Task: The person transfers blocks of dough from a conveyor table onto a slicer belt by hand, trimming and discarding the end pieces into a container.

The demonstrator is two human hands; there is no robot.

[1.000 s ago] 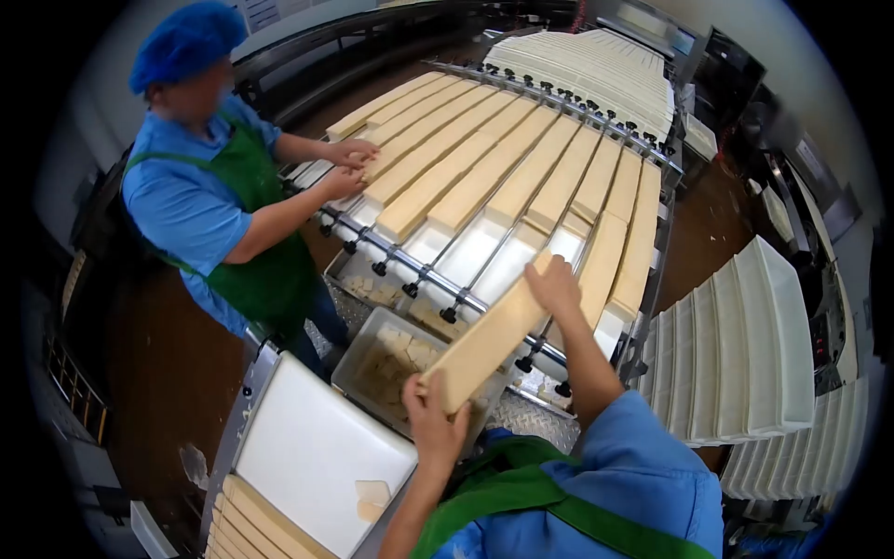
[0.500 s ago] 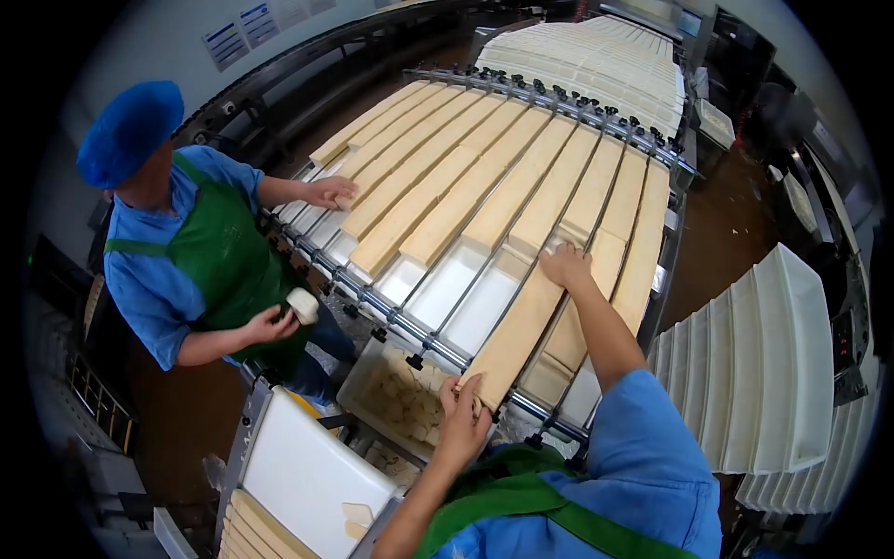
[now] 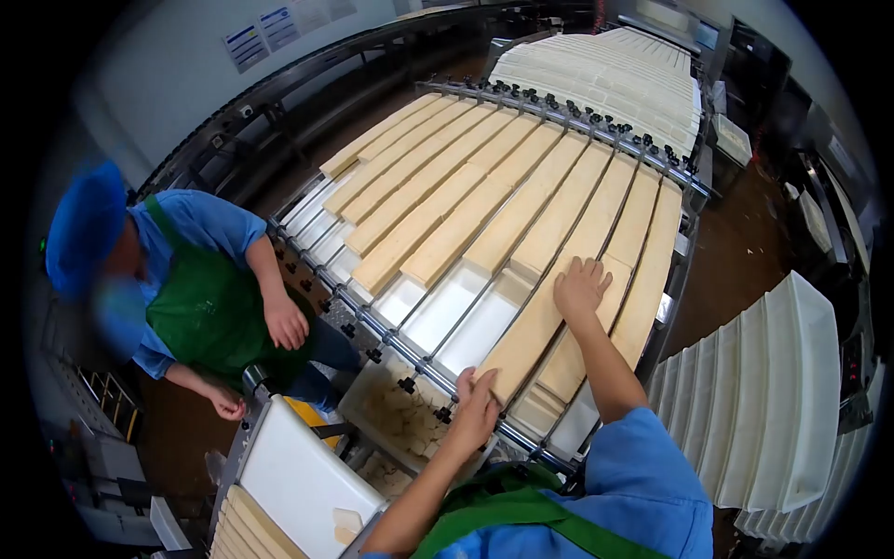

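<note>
A long, pale yellow slab (image 3: 523, 347) with flat sides lies in one of the lanes between metal rods. My left hand (image 3: 473, 410) is closed round its near end, beside the metal rail. Farther up, my right hand (image 3: 582, 284) rests flat with fingers spread, where this slab meets the ones beyond it. Its palm hides part of that meeting place. To the right lies a shorter pale slab (image 3: 564, 365), in the neighbouring lane under my right forearm. Several more long slabs (image 3: 447, 231) lie side by side across the rack.
A co-worker in a green apron (image 3: 219, 317) stands at the left with hands off the slabs. A tub (image 3: 358, 396) of pale offcuts sits below the rail (image 3: 382, 328). Stacked white trays (image 3: 736, 391) stand at right. A white surface (image 3: 298, 461) lies near left.
My right hand has flattened and spread on the slab, whose far end now sits closer to the pieces beyond. The co-worker has drawn back from the rack; the pale piece has left their hand.
</note>
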